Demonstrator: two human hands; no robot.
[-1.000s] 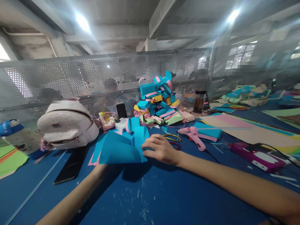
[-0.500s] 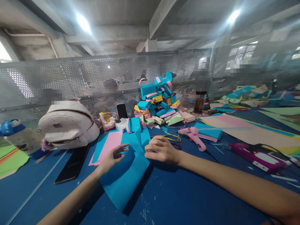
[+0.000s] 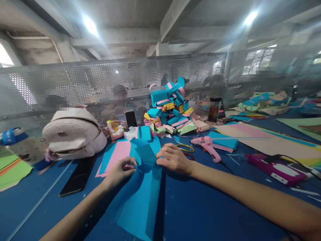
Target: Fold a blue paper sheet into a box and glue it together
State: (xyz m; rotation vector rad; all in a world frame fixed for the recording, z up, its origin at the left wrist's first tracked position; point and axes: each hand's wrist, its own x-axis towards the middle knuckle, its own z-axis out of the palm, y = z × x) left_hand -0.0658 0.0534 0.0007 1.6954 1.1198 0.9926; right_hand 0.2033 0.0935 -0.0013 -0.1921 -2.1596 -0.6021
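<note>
A sheet of blue paper [image 3: 140, 204] lies bent in front of me, its upper part curled up and folded over. My left hand [image 3: 124, 170] pinches the sheet's left edge between thumb and fingers. At the opposite edge, my right hand [image 3: 174, 160] has its fingers curled and closed on the paper; its thumb is mostly hidden. Beneath and behind the sheet are flat pink paper [image 3: 117, 154] and more blue paper. A small blue paper box with a pink band [image 3: 143, 133] stands just past the curled end.
A heap of folded paper boxes [image 3: 173, 107] rises at the back. Right of my hand are scissors [image 3: 185, 148], a pink glue gun [image 3: 207, 147] and a purple device [image 3: 273, 169]. A black phone [image 3: 77, 177], white backpack [image 3: 75, 134] and bottle [image 3: 25, 147] stand or lie left.
The blue sheet has turned, its near end swinging right and toward me, and its top curls more. My left hand has closed on its edge; my right hand has barely shifted.
</note>
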